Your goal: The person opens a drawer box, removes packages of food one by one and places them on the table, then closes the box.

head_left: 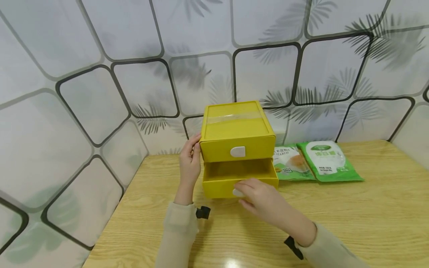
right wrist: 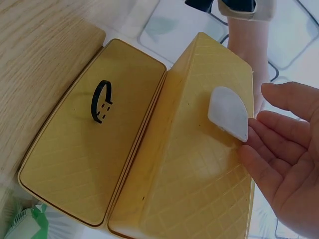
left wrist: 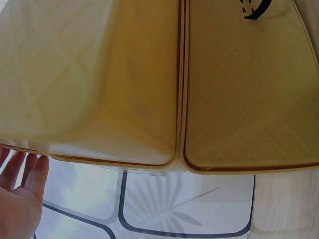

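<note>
A yellow drawer box [head_left: 238, 128] stands on the table, its middle drawer [head_left: 218, 188] pulled partly out. The inside seen in the head view is bare. My left hand [head_left: 191, 158] rests its fingers along the box's left side, near the front edge; in the left wrist view those fingers [left wrist: 37, 177] touch the side. My right hand [head_left: 264, 199] is at the pulled-out drawer's front, its fingertips touching the white pull tab [right wrist: 228, 113]. In the right wrist view the thumb stands apart from the tab. Above, the top drawer [head_left: 218, 151] is closed, with its own white tab.
Beneath the pulled-out drawer, another patterned front [right wrist: 75, 164] bears a black arc [right wrist: 94, 102]. Right of the box, two green-and-white packets, one marked starch [head_left: 289, 160] and one with a clear window [head_left: 330, 160], lie on the wooden table [head_left: 378, 216]. A patterned wall [head_left: 204, 82] stands behind.
</note>
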`<state>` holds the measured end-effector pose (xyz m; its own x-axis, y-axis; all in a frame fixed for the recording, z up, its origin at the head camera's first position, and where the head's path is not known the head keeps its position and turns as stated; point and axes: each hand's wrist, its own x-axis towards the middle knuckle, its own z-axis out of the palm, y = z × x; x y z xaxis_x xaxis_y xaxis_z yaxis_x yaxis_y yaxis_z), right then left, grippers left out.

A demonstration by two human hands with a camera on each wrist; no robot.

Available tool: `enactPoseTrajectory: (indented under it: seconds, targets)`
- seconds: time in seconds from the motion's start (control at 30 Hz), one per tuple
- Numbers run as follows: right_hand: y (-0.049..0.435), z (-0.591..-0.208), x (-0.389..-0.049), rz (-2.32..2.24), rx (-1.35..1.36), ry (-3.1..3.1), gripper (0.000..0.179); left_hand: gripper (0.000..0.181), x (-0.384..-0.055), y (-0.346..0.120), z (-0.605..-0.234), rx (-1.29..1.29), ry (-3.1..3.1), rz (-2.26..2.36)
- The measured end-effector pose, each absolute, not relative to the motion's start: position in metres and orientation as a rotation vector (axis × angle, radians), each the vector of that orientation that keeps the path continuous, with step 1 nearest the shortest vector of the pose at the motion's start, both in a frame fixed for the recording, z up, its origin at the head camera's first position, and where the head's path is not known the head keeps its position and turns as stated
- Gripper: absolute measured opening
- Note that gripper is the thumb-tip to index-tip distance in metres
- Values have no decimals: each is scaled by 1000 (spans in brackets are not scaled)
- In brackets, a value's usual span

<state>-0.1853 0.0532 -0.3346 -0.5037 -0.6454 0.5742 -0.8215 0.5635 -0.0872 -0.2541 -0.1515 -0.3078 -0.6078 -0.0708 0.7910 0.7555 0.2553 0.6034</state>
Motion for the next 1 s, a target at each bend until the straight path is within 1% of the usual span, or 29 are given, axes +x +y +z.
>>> enactPoseTrajectory:
  seconds: [0.5,1.0]
  targets:
    - [45,-330,-209,502,1008,-2472,36,24,-254,-151,-308,-603,-1809,-1443]
    - [46,-334,-224,586,946,-2500,39,25,-253,-150,-308,-607,-1811,-1425]
